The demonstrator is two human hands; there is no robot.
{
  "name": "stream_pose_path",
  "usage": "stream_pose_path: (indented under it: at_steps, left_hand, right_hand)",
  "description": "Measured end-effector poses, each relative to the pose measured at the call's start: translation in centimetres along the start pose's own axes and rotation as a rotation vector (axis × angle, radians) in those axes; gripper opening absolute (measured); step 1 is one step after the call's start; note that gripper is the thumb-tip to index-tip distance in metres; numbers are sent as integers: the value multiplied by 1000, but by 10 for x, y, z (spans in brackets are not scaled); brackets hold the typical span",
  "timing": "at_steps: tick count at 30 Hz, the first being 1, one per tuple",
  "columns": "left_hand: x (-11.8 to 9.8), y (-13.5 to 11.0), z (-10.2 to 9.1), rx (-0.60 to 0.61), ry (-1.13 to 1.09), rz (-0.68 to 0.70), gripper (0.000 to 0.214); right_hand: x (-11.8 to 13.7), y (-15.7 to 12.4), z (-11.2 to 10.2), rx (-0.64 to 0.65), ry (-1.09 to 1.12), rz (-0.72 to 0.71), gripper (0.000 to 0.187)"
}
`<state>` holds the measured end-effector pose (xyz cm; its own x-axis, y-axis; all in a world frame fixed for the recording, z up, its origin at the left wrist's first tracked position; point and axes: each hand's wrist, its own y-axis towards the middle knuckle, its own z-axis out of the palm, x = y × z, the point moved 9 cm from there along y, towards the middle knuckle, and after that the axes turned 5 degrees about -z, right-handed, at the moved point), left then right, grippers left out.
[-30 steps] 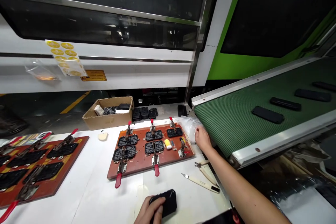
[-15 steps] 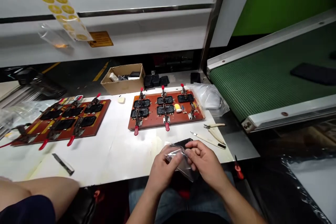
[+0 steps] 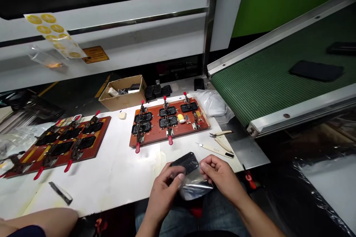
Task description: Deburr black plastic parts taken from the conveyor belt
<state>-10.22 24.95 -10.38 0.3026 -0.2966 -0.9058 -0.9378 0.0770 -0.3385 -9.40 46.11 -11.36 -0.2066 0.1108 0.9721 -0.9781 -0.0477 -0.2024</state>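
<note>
Between my hands, at the table's front edge, is a flat black plastic part [image 3: 187, 162] partly inside a clear plastic bag [image 3: 196, 189]. My left hand [image 3: 166, 188] grips the bag and part at the left, thumb on top and fingers curled round. My right hand [image 3: 218, 173] pinches the bag's right side with thumb and forefinger. Just beyond lie a white craft knife [image 3: 214, 150] and cutting pliers [image 3: 221, 139]. Farther off, a red-brown fixture board [image 3: 155, 139] carries several black parts under red-handled toggle clamps.
A second clamp board [image 3: 96, 144] stands at left, with a dark blade-like strip [image 3: 60, 193] before it. Behind are a cardboard box [image 3: 122, 100] and a bagged stack [image 3: 214, 103]. A green conveyor [image 3: 258, 77] slopes at right, carrying dark parts. A co-worker's arm [image 3: 41, 222] rests lower left.
The black part now shows more beyond the bag, and the bag is spread wider between my hands. My hands have shifted slightly apart. The whole view has tilted and moved right.
</note>
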Motion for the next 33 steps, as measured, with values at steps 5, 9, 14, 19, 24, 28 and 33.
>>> stream_pose_path:
  at_steps: [5, 9, 14, 19, 24, 28, 33]
  left_hand:
    - [10, -7, -51, -364, -60, -120, 59]
    - [-30, -43, -74, -563, 42, 56, 44]
    - [-48, -50, -20, -301, 206, 197, 34]
    - [-19, -39, 17, -142, 138, 82, 39]
    - [-12, -40, 21, -129, 42, 29, 39]
    - [-12, -38, 20, -132, 31, 15, 30]
    - [-14, -34, 16, -144, 81, 53, 19]
  right_hand:
    - [8, -3, -20, -122, -77, -88, 46]
    - [6, -6, -18, -126, -208, -153, 40]
    - [0, -10, 4, -79, -213, -160, 33]
    - [14, -19, 20, -71, -423, -241, 23]
    - [20, -26, 30, -36, -548, -329, 20]
    - [21, -29, 40, 30, -583, -421, 12]
    - [18, -33, 43, 85, -507, -421, 6]
